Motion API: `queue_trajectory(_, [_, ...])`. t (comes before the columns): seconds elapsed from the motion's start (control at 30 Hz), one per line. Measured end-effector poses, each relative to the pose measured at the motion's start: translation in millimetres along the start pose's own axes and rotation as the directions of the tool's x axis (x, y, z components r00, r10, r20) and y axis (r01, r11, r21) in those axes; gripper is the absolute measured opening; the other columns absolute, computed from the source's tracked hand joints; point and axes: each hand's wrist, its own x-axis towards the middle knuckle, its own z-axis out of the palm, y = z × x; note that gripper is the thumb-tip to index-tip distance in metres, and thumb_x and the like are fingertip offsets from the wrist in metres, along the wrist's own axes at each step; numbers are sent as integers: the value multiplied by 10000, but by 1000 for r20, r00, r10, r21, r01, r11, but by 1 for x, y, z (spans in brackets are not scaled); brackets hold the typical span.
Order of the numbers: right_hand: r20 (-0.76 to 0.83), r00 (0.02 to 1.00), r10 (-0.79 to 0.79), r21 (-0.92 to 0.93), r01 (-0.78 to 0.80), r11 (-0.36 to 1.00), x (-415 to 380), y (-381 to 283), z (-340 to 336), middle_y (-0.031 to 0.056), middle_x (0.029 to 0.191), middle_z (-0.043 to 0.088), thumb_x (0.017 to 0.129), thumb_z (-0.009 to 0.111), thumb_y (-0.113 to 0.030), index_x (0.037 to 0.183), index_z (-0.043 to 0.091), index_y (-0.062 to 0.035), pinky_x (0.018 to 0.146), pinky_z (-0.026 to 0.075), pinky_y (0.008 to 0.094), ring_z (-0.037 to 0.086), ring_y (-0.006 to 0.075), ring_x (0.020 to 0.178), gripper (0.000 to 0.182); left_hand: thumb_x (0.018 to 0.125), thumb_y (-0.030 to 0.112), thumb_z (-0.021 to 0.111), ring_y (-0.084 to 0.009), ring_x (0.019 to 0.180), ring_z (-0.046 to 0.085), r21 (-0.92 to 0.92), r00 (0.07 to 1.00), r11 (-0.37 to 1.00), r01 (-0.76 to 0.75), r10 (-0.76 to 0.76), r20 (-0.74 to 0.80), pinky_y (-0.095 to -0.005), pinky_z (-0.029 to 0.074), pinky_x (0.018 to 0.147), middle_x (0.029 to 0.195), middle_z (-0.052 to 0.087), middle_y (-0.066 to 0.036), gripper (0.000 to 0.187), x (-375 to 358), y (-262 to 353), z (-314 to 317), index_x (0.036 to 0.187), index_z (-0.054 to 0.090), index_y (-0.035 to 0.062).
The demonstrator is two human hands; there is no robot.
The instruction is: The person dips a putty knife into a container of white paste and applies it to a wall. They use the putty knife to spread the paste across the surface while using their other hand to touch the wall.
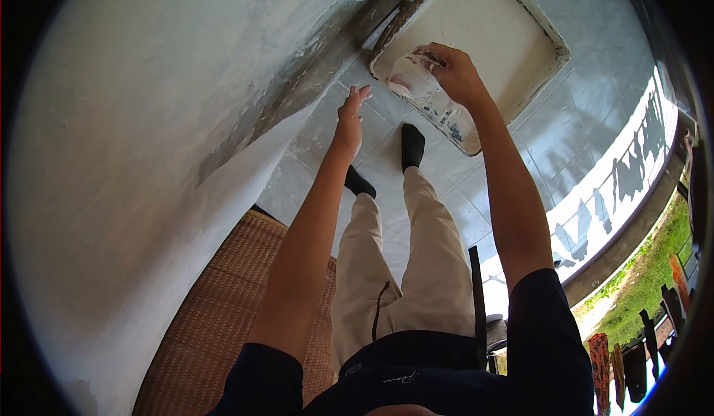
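Note:
My right hand (455, 75) is closed on a whitish, smeared thing (411, 75) that looks partly see-through; its kind I cannot make out. That hand is above the near left edge of a large shallow tray (549, 35), which holds a smooth, pale, paint-like layer. White smears and dark marks cover the tray's near side. My left hand (349, 122) is in the air left of the tray, close to the wall, fingers stretched out and holding nothing.
A pale wall (141, 118) with rough, stained patches runs along the left. Grey floor tiles (454, 181) lie under my feet in black socks (413, 146). A brown woven mat (216, 304) is at lower left. Sunlit grass (632, 297) shows beyond the floor's right edge.

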Motion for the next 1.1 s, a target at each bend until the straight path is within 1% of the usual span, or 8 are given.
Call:
queue_trajectory(0.1, [-47,998,-43,-30,41,999,-5,4,-4,155,985,679,801,577,-30,1088,635,-17,829,474,322,627,275,875,293,962,589,216,-213,1293,377,10,1000,1000,-3,3,4,-433,255,1018,1354,515,-74,640,-2,-2,0,1323,538,169])
queue_trajectory(0.2, [70,998,12,-39,-9,999,-11,15,-10,109,1049,666,841,581,-8,1150,598,55,896,444,288,601,189,955,316,953,607,216,-233,1276,386,22,1000,1000,-12,11,14,-435,254,1019,1357,512,-75,660,-7,-2,1,1337,523,166])
queue_trajectory(0.3, [-26,998,53,181,-47,982,-27,21,-10,120,975,687,811,570,-21,1084,634,14,761,482,302,622,208,836,282,948,613,215,-257,1262,389,32,1000,999,9,-10,4,-438,255,1018,1363,508,-75,671,-14,1,1,1347,513,163])
queue_trajectory(0.47, [74,971,226,692,-213,690,-50,16,-8,56,919,646,834,578,-22,1100,596,14,620,453,255,585,123,764,269,951,603,217,-247,1205,417,10,1000,1000,11,-11,16,-423,305,978,1298,547,-58,666,-26,15,0,1353,502,155])
queue_trajectory(0.73, [131,986,106,888,-164,429,-86,-45,0,114,994,611,859,541,-6,1101,500,-4,651,523,377,624,226,821,245,947,614,208,-189,1100,465,-29,997,997,-76,75,-15,-385,339,928,1224,577,-40,693,-71,73,-21,1335,509,125])
queue_trajectory(0.93, [134,990,-51,933,-109,343,-111,-105,19,152,1005,612,754,454,38,1087,502,3,670,530,404,632,264,840,339,937,632,197,-179,1046,499,-50,982,980,-191,191,-11,-377,344,912,1211,578,-48,716,-130,111,-59,1350,488,125])
queue_trajectory(1.0, [180,980,-85,931,-142,336,-120,-115,30,171,1147,585,732,444,37,1239,465,-9,847,529,479,610,323,1015,510,937,632,193,-179,1047,499,-72,980,977,-199,199,-5,-376,344,914,1216,579,-50,718,-153,116,-75,1350,487,124])
queue_trajectory(1.1, [193,971,-139,927,-134,350,-144,-151,48,167,1169,575,712,456,11,1247,457,-5,899,506,469,594,318,1046,535,941,624,188,-181,1042,501,-80,968,964,-252,250,-33,-374,339,919,1219,585,-51,712,-189,117,-104,1351,485,123])
